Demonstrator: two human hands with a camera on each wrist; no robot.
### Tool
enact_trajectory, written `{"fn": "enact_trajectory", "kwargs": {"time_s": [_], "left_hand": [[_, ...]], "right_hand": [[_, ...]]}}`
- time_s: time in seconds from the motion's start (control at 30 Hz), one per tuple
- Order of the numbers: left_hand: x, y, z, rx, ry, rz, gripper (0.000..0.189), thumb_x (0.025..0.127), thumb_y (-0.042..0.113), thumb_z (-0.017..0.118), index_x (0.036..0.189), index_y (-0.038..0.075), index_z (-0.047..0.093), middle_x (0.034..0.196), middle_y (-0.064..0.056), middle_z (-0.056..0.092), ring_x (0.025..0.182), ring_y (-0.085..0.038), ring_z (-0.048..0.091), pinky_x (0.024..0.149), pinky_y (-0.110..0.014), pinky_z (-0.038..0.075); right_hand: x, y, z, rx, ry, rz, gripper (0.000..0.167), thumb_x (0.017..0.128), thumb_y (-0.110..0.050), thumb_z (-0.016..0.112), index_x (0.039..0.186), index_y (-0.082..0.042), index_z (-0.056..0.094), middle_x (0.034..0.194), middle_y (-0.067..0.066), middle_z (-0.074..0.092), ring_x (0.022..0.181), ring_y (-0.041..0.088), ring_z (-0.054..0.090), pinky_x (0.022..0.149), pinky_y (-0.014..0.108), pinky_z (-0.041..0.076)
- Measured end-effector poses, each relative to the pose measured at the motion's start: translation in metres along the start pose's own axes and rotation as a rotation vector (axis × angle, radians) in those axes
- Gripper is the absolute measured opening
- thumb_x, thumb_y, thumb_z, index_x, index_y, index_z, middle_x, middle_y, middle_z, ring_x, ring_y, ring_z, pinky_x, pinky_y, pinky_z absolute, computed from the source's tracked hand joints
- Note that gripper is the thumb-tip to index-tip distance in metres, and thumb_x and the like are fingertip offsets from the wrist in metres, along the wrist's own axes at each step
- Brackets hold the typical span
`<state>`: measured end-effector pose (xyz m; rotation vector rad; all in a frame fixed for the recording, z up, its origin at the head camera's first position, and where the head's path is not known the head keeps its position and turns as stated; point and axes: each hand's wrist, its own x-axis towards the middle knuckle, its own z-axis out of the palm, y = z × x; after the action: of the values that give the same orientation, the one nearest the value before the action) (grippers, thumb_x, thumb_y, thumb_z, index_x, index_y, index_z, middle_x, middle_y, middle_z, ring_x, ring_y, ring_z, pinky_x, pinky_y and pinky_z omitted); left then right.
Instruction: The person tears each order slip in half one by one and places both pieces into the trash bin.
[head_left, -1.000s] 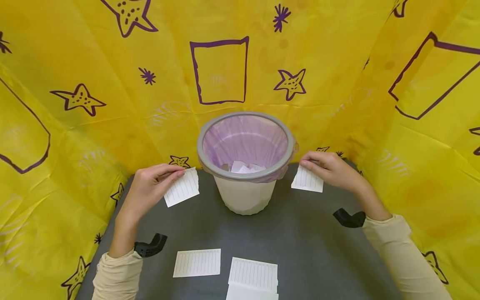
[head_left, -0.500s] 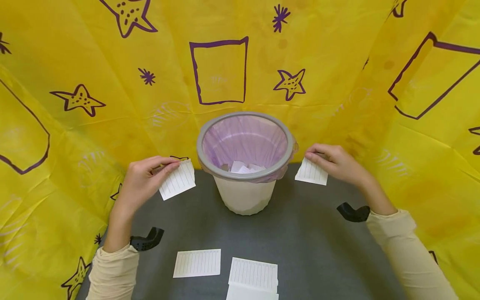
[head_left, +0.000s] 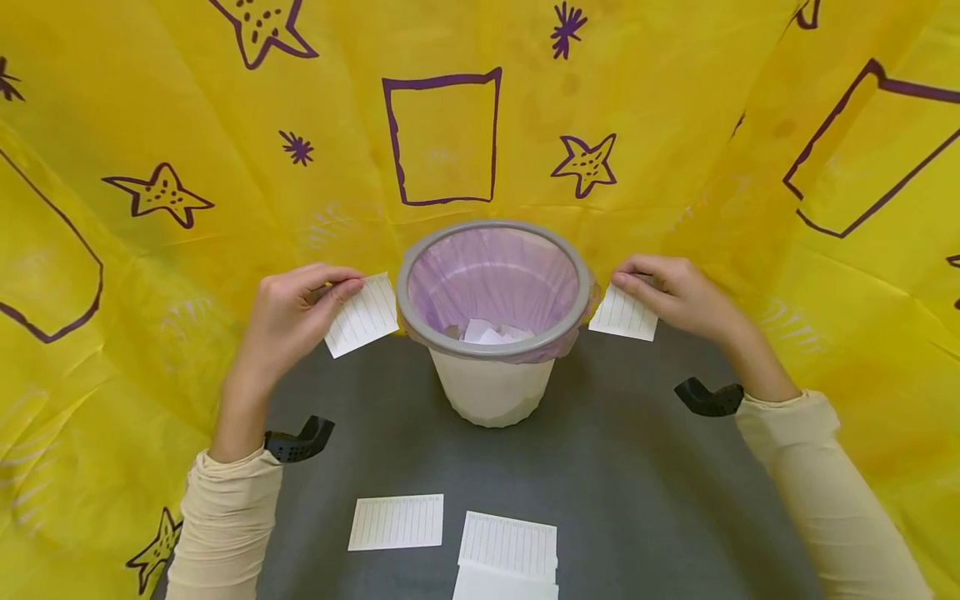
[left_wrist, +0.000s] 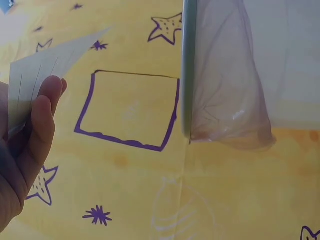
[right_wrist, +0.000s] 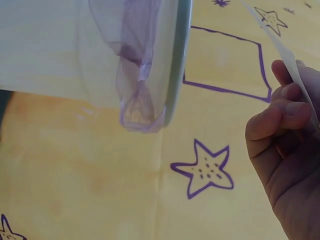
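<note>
A pale trash bin (head_left: 491, 387) with a grey rim and a purple liner stands at the back of the dark table; white paper scraps (head_left: 491, 333) lie inside it. To its left, my left hand (head_left: 300, 321) pinches a torn piece of lined paper (head_left: 365, 317) between thumb and fingers. My right hand (head_left: 675, 300) pinches another torn lined piece (head_left: 625, 315) on the bin's other side. Both pieces are up near rim height. In the left wrist view the paper (left_wrist: 45, 65) points upward beside the rim; the right wrist view shows the other paper (right_wrist: 285, 52) nearly edge-on.
Lined paper cards lie on the table's near part: one card (head_left: 396, 522) left of centre, and another card (head_left: 508, 543) overlapping a white sheet (head_left: 504, 582). A yellow patterned cloth (head_left: 442, 142) encloses the back and sides. Black wrist mounts (head_left: 300, 440) extend from both sleeves.
Both hands have risen with their paper pieces, from below the bin's rim to about its height. They first drifted slightly outward. The bin and the cards stay put.
</note>
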<state>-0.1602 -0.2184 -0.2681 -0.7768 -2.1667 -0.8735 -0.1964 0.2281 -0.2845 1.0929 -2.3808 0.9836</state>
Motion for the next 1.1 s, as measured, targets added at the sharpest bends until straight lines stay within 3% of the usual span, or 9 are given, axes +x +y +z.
{"fn": "enact_trajectory", "kwargs": {"time_s": [0.3,0.53,0.63,0.8,1.1], "left_hand": [[0.010,-0.001,-0.003,-0.018,-0.001,0.023,0.016,0.076,-0.006,0.077,0.091,0.001,0.076,0.082,-0.012,0.074,0.075,0.011,0.057,0.069,-0.002,0.043],[0.035,0.002,-0.031,0.083,0.042,0.011,0.012,0.080,-0.001,0.075,0.092,0.000,0.077,0.086,-0.015,0.075,0.074,0.015,0.053,0.069,-0.003,0.041],[0.042,0.005,-0.037,0.093,0.056,0.002,0.013,0.080,0.001,0.076,0.093,0.001,0.077,0.087,-0.014,0.075,0.073,0.014,0.053,0.067,-0.004,0.041],[0.046,0.009,-0.032,0.080,0.011,0.019,0.015,0.080,0.001,0.076,0.095,0.002,0.077,0.088,-0.012,0.075,0.073,0.011,0.053,0.068,-0.004,0.042],[0.060,0.016,-0.007,-0.004,-0.083,0.038,0.012,0.086,0.006,0.071,0.097,0.003,0.076,0.091,-0.010,0.075,0.075,-0.001,0.060,0.069,-0.005,0.045]], "right_hand": [[0.010,0.000,-0.002,-0.001,-0.001,-0.028,0.018,0.086,0.011,0.063,0.091,-0.006,0.068,0.079,0.000,0.065,0.066,0.000,0.050,0.059,0.012,0.042],[0.015,-0.005,-0.008,0.010,-0.012,0.006,0.015,0.089,0.007,0.062,0.092,-0.006,0.068,0.081,0.001,0.065,0.065,0.003,0.051,0.057,0.013,0.043],[0.019,-0.008,-0.013,0.004,-0.014,0.030,0.012,0.091,0.004,0.061,0.093,-0.005,0.068,0.081,0.002,0.064,0.064,0.004,0.051,0.056,0.014,0.044],[0.032,-0.008,-0.015,-0.042,-0.038,0.045,0.009,0.095,-0.004,0.059,0.095,-0.004,0.068,0.082,0.004,0.064,0.063,0.004,0.049,0.056,0.015,0.042],[0.069,-0.015,-0.005,-0.053,-0.089,-0.002,0.011,0.097,-0.009,0.057,0.097,-0.003,0.066,0.084,0.006,0.064,0.064,0.007,0.050,0.057,0.016,0.043]]}}
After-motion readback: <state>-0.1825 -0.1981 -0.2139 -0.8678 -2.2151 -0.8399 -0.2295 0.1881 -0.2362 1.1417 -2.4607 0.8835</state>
